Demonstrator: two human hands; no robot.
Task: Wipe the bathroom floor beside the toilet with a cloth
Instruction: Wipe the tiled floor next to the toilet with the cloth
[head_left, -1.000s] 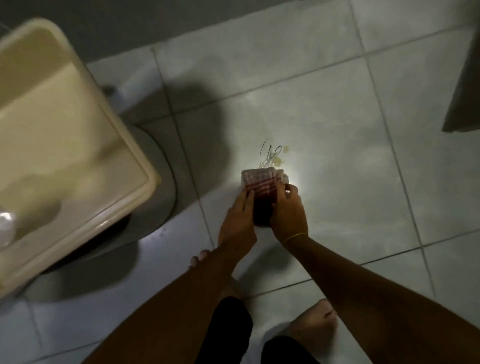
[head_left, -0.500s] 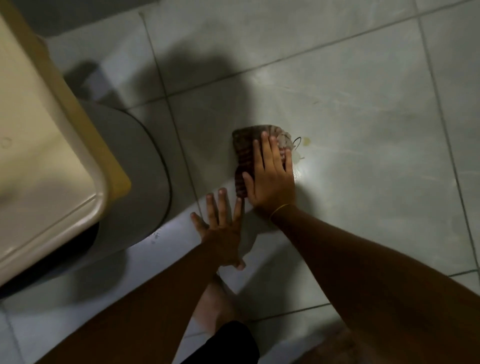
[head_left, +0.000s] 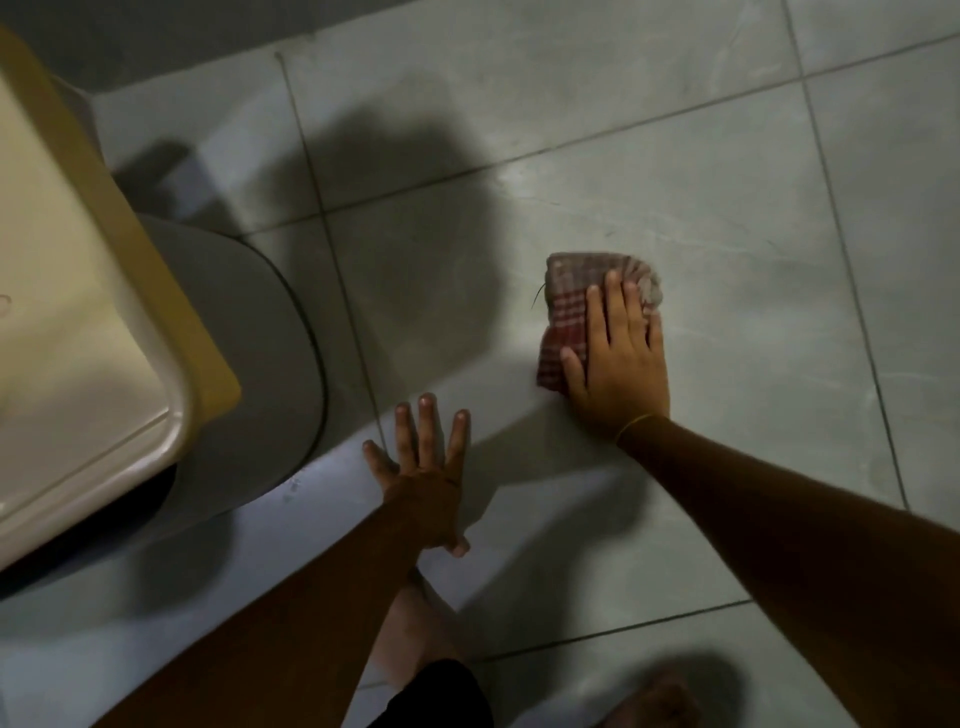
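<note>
Right fingers (head_left: 618, 312): straight and close together, laid flat on top of the cloth, pointing toward the top of the frame; they press down and do not curl around it.
Right thumb: stretched out to the left, its tip on the cloth's lower left part.
Right hand (head_left: 618, 364): right of centre in the frame, palm down, its heel at the cloth's lower edge. A thin yellow band circles the wrist.
Cloth (head_left: 569, 312): a bunched, red-and-pale checked rag, flat on the floor under the right hand. Its upper and left parts show past the fingers; a loose thread sticks out at its left edge. It lies well apart from the toilet, on the big tile in the middle of the frame.
Left fingers (head_left: 428, 431): spread apart, flat on the tile, holding nothing.
Left hand (head_left: 421, 483): lower centre of the frame, palm down on the floor, below and left of the cloth, apart from it, near the toilet's base.
Arms: both bare, running in from the bottom edge; the right one crosses from the lower right corner.
Floor (head_left: 727, 208): pale grey-green tiles with dark grout lines; a wide shadow falls across the upper centre.
Toilet (head_left: 78, 338): cream, filling the left side of the frame, with a grey rounded base (head_left: 249, 364) below it toward the centre.
Feet: a bare foot (head_left: 649, 701) shows at the bottom edge, right of centre; another is partly hidden under the left forearm.
</note>
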